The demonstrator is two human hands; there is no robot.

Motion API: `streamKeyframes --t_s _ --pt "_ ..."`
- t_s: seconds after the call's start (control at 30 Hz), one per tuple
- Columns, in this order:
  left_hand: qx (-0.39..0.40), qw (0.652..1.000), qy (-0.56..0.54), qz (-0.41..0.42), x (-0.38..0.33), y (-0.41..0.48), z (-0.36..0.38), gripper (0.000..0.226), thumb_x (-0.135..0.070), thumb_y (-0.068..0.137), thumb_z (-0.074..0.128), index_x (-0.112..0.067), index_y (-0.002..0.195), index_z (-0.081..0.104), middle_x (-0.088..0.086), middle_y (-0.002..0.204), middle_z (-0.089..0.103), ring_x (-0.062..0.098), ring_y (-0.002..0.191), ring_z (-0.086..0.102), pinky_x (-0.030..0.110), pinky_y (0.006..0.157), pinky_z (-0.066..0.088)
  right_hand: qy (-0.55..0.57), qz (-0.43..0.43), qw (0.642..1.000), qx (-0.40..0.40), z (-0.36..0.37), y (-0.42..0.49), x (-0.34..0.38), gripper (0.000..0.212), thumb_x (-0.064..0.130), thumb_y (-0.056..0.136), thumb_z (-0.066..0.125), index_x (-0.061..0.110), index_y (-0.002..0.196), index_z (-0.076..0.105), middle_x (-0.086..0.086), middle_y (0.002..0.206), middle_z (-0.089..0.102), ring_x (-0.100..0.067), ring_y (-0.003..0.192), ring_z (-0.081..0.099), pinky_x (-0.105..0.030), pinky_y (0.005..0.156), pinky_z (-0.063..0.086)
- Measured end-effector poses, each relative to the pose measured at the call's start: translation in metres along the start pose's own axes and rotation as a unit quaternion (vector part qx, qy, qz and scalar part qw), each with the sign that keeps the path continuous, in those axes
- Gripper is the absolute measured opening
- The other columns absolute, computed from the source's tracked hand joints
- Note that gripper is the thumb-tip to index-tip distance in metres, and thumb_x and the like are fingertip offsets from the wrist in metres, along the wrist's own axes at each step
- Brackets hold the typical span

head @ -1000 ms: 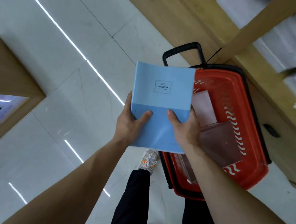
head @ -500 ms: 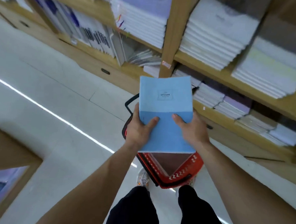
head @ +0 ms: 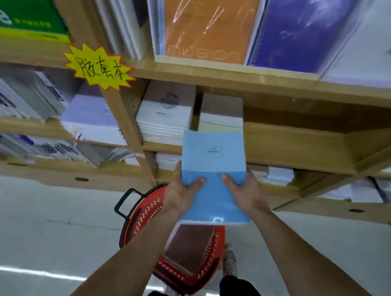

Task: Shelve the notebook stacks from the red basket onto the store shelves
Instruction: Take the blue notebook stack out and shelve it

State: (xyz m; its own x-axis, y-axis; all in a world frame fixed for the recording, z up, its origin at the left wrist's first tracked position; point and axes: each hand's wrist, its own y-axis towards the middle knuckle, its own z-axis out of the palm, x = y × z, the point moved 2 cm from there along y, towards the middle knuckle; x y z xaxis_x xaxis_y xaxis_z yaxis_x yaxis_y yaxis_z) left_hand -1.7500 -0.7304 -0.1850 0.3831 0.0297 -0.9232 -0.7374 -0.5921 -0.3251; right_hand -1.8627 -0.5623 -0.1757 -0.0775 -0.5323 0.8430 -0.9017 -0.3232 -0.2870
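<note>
I hold a light-blue notebook stack (head: 214, 164) in both hands, level with the middle wooden shelf (head: 292, 148). My left hand (head: 184, 192) grips its left edge, thumb on the cover. On the right edge sits my right hand (head: 244, 191), thumb also on top. The stack's far end points at the shelf, just in front of a short pale stack (head: 221, 117). Below my arms the red basket (head: 145, 215) stands on the floor, a brown-covered notebook pack (head: 189, 247) lying inside.
Wooden store shelves fill the upper view, packed with white notebook stacks (head: 164, 121). The bay to the right of the pale stack shows bare wood. A yellow starburst price tag (head: 99, 68) is stuck on the upright. An orange notebook (head: 207, 26) stands above. Grey tiled floor lies below.
My view has swung up from the basket and floor to the shelves. Both hands have raised the blue stack from above the basket toward the middle shelf.
</note>
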Motion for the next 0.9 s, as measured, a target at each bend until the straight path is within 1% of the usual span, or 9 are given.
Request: streamKeyframes --t_s 0.07,0.13,0.27,0.37,0.47,0.6,0.67,0.8,0.9 --pt "0.001 1.0 -0.007 0.005 -0.017 0.008 0.019 0.056 -0.023 0.085 0.081 -0.031 0.133 0.053 -0.009 0.111 0.072 -0.007 0.085 0.069 0.017 0.069 0.057 -0.007 0.003 1.0 -0.019 -0.015 0.014 -0.006 0.055 0.062 0.083 0.07 0.032 0.128 0.059 0.012 0.104 0.073 -0.008 0.09 0.07 -0.031 0.073 0.058" --pt "-0.004 1.0 0.0 0.002 -0.028 0.028 0.035 0.046 -0.015 0.086 0.079 -0.022 0.125 0.056 -0.006 0.103 0.072 -0.013 0.074 0.067 0.01 0.061 0.053 -0.005 0.0 0.999 -0.034 -0.025 0.034 -0.01 0.053 0.057 0.089 0.068 0.027 0.131 0.059 0.004 0.111 0.074 -0.018 0.098 0.071 -0.039 0.082 0.059" --pt "-0.031 0.998 0.054 -0.011 -0.043 0.084 0.053 0.057 -0.05 0.073 0.084 -0.037 0.124 0.06 -0.012 0.104 0.074 0.005 0.088 0.071 0.031 0.078 0.061 0.009 0.0 1.0 -0.024 -0.034 0.091 -0.005 0.045 0.038 0.098 0.064 0.022 0.138 0.051 0.004 0.113 0.065 -0.018 0.098 0.064 -0.034 0.08 0.051" --pt "-0.052 0.994 0.095 0.001 -0.059 0.12 0.062 0.065 -0.057 0.071 0.082 -0.032 0.127 0.06 -0.01 0.107 0.072 0.013 0.093 0.069 0.035 0.083 0.06 0.011 -0.009 1.0 -0.019 -0.035 0.135 0.0 0.048 0.035 0.098 0.061 0.021 0.142 0.046 0.001 0.118 0.064 -0.019 0.098 0.063 -0.028 0.073 0.047" --pt "-0.078 0.989 0.124 0.016 -0.074 0.149 0.066 0.062 -0.054 0.076 0.08 -0.028 0.129 0.061 -0.007 0.106 0.068 0.015 0.093 0.064 0.029 0.079 0.054 0.016 -0.008 1.0 -0.023 -0.031 0.169 0.006 0.047 0.036 0.097 0.063 0.018 0.138 0.049 -0.001 0.117 0.064 -0.013 0.087 0.061 -0.02 0.06 0.043" --pt "-0.082 0.988 0.127 -0.013 -0.07 0.177 0.068 0.049 -0.042 0.088 0.07 -0.025 0.132 0.059 0.0 0.109 0.067 0.024 0.1 0.064 0.03 0.082 0.049 0.016 -0.009 1.0 -0.017 -0.023 0.198 0.007 0.044 0.039 0.096 0.066 0.017 0.134 0.058 -0.004 0.121 0.068 -0.022 0.103 0.065 -0.026 0.078 0.045" --pt "-0.074 0.989 0.126 -0.029 -0.065 0.182 0.069 0.046 -0.034 0.091 0.065 -0.021 0.134 0.056 0.004 0.112 0.066 0.029 0.104 0.063 0.036 0.088 0.052 -0.001 -0.006 1.0 -0.022 -0.02 0.204 0.003 0.041 0.041 0.095 0.066 0.017 0.128 0.064 -0.003 0.119 0.071 -0.023 0.107 0.067 -0.026 0.08 0.046" --pt "-0.069 0.983 0.172 -0.008 -0.064 0.179 0.072 0.044 -0.031 0.093 0.063 -0.018 0.134 0.053 -0.002 0.107 0.056 0.019 0.093 0.052 0.026 0.077 0.04 -0.015 -0.016 0.999 -0.036 -0.02 0.201 0.0 0.04 0.043 0.096 0.065 0.018 0.127 0.065 0.001 0.116 0.071 -0.012 0.095 0.061 -0.02 0.075 0.043" --pt "-0.064 0.98 0.188 0.005 -0.063 0.172 0.073 0.043 -0.031 0.097 0.059 -0.021 0.138 0.05 -0.003 0.107 0.055 0.019 0.092 0.05 0.024 0.076 0.037 0.005 -0.021 0.999 -0.033 -0.022 0.197 -0.003 0.043 0.047 0.096 0.064 0.019 0.127 0.063 0.0 0.121 0.07 -0.015 0.1 0.064 -0.024 0.079 0.047"
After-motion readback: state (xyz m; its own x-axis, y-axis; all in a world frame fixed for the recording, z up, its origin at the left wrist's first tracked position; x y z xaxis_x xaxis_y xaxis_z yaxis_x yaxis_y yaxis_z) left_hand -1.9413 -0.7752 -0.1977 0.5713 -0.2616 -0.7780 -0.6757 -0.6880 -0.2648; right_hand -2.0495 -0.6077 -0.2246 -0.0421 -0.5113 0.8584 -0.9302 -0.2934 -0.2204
